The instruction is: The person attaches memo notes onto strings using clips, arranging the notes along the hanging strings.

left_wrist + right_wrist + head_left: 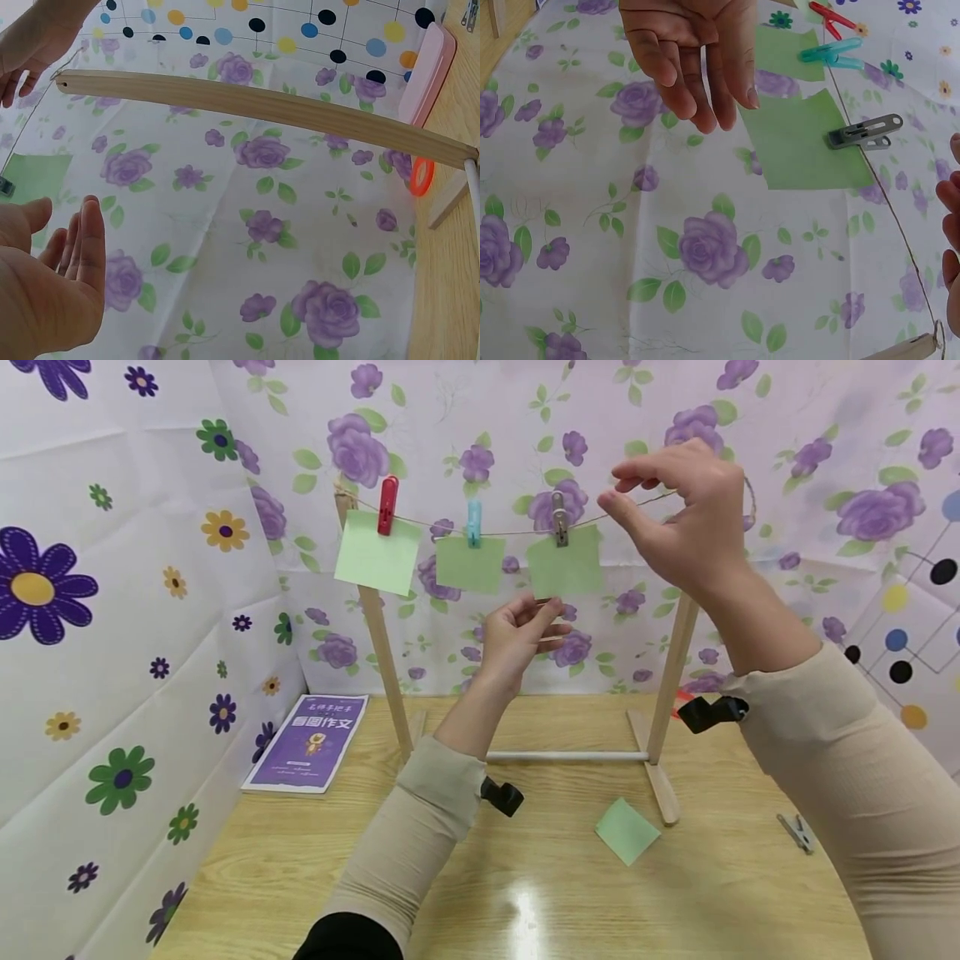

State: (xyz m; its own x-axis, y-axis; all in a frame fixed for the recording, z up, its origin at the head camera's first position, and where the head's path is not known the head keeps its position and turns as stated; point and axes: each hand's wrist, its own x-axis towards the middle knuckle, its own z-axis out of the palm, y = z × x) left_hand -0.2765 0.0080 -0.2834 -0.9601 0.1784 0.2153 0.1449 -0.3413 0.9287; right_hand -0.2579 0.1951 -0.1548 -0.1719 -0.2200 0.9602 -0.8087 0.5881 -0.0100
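A string (510,533) sags between the two posts of a wooden stand (678,660). From it hang three green paper squares: the left one (377,553) under a red clothespin (387,506), the middle one (470,566) under a blue clothespin (474,524), the right one (566,567) under a grey clothespin (559,518). Just below the right square's bottom edge is my left hand (517,639), its fingers loosely bent and holding nothing. My right hand (690,514) is raised by the string, right of the grey clothespin, thumb and fingers apart with nothing between them.
On the table, a green paper square (627,832) lies before the stand's right foot, with a grey clothespin (797,833) farther right. A purple book (307,743) lies at the left. Beyond the right post are a pink case (429,75) and an orange-red ring (422,178).
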